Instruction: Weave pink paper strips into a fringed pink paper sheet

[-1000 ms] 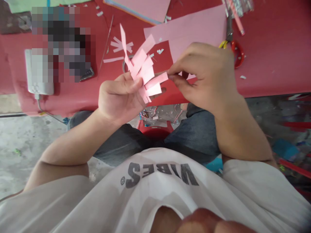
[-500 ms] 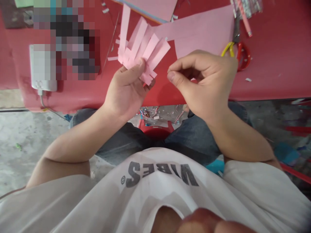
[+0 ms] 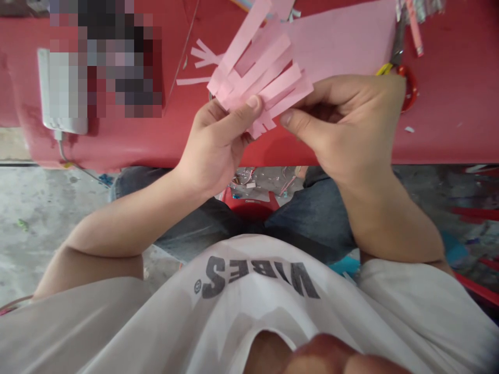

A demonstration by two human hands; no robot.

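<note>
My left hand pinches a pink paper cut into fringe-like strips, thumb lying on top near its lower, short-cut end. The long strips fan up and to the right. My right hand is closed close to the right edge of the strips, with its index finger partly behind them and the thumb tip just below. What its fingertips hold, if anything, is hidden. Beyond it lies a larger pink paper sheet on the red table. Scissors with red and yellow handles lie partly hidden behind the right hand.
Pink paper scraps lie on the red table left of the strips. A white power adapter with a cable stands at the left. A pink pencil-like stick lies at the upper right. Paper bits litter the floor below.
My left hand has moved right with the fringed paper, bringing its strips against my right hand. The right hand has shifted slightly right, its index finger now partly behind the strips. The view has shifted.
</note>
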